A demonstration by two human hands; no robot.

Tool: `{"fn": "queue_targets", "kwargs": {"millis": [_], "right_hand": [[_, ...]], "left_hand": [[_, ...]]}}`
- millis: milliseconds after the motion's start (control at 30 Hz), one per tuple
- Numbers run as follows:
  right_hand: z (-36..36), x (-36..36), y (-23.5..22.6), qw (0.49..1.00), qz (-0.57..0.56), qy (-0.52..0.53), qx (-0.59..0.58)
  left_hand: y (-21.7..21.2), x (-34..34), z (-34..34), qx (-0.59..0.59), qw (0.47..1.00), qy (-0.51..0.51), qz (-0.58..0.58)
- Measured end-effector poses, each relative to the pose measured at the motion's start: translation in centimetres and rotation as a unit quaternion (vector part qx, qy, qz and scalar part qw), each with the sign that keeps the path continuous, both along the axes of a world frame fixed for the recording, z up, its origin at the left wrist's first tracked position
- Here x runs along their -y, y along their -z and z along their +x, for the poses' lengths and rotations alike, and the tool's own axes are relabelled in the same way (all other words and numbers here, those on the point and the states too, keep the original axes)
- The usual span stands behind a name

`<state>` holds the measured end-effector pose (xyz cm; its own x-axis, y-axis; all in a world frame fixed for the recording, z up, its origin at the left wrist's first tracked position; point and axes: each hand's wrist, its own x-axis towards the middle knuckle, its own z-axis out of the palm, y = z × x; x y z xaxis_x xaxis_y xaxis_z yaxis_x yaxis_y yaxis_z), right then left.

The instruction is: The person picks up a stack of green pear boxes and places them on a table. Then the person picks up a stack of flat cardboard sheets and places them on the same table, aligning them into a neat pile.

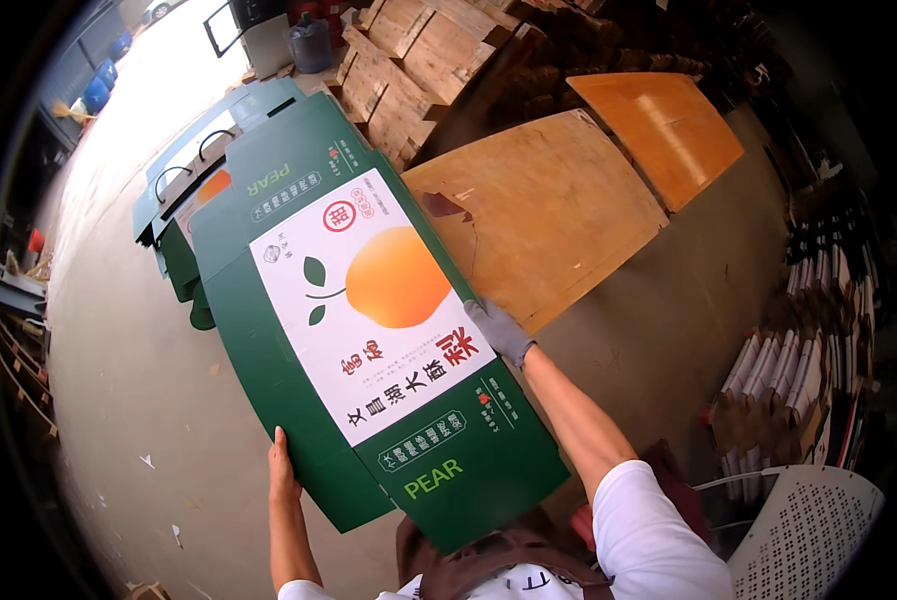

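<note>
I hold a large flat green cardboard carton [238,340] out in front of me. Its white middle panel carries a big yellow-orange pear picture, and its flaps hang loose at the near and far ends. My left hand [283,462], bare, grips the carton's left edge toward the near end. On the right long edge, my right hand [501,332] in a grey glove is closed, with its fingertips out of sight. Beyond the carton's far left side stand more green cartons with black handles [175,182], partly covered by it.
Wooden boards [538,200] lie at the right, beside an orange-brown panel [658,130]. Wooden pallets or crates [408,80] are piled behind. Bundled flat stock [778,370] stands at far right, near a perforated white chair back [808,530]. A large water bottle [311,45] stands at the back.
</note>
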<state>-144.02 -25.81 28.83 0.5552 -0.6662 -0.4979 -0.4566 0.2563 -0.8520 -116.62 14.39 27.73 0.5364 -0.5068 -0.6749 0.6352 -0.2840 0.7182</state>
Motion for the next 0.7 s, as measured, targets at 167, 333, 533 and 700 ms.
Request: {"fn": "queue_targets", "kwargs": {"millis": [167, 333, 533, 700], "right_hand": [[0.2, -0.2, 1.1, 1.0, -0.01, 0.002, 0.009], [-1.9, 0.2, 1.4, 0.99, -0.118, 0.043, -0.061], [-16.1, -3.0, -1.9, 0.993, -0.103, 0.005, 0.054], [-39.4, -10.1, 1.2, 0.986, -0.077, -0.141, -0.037]], "left_hand": [[0.8, -1.0, 0.4, 0.034, 0.999, 0.007, 0.029], [3.3, -0.7, 1.4, 0.139, 0.985, 0.045, 0.086], [1.9, 1.2, 1.8, 0.59, 0.74, 0.031, 0.321], [-0.9, 14.6, -17.8, 0.723, 0.67, 0.081, 0.147]]}}
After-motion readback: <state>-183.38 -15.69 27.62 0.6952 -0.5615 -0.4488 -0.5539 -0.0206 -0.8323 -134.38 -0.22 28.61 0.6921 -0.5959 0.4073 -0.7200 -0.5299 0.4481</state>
